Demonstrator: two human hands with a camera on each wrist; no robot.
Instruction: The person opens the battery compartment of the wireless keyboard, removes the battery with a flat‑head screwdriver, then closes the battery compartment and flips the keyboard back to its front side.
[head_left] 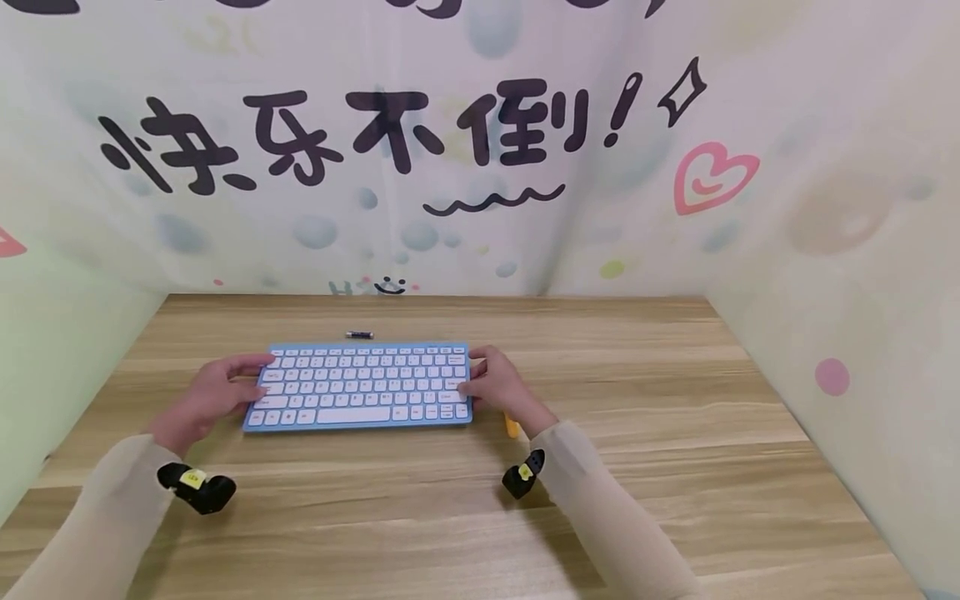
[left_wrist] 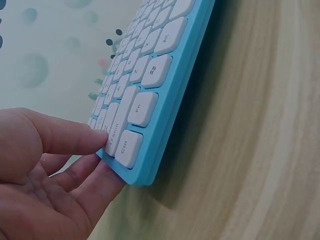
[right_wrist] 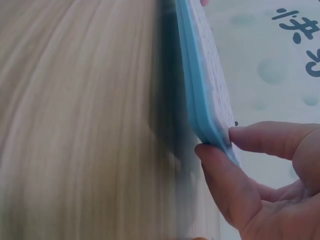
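A light blue keyboard (head_left: pixel 352 421) with white keys spans the space between both hands, its keys facing up. My left hand (head_left: pixel 217 392) grips its left end, thumb (left_wrist: pixel 75 137) on the corner keys and the other fingers underneath. At the opposite end, my right hand (head_left: pixel 498 383) pinches the edge, with the thumb (right_wrist: pixel 272 137) on top and a finger below. In both wrist views a dark shadow lies on the wood beside the keyboard's front edge, which stands raised over the table.
Behind the keyboard, a small dark battery-like cylinder (head_left: pixel 360 335) lies on the wooden table (head_left: pixel 675 400). An orange object (head_left: pixel 512 426) shows partly beneath the right wrist. A printed white cloth (head_left: pixel 450 242) hangs along the table's back edge. Each wrist wears a black camera.
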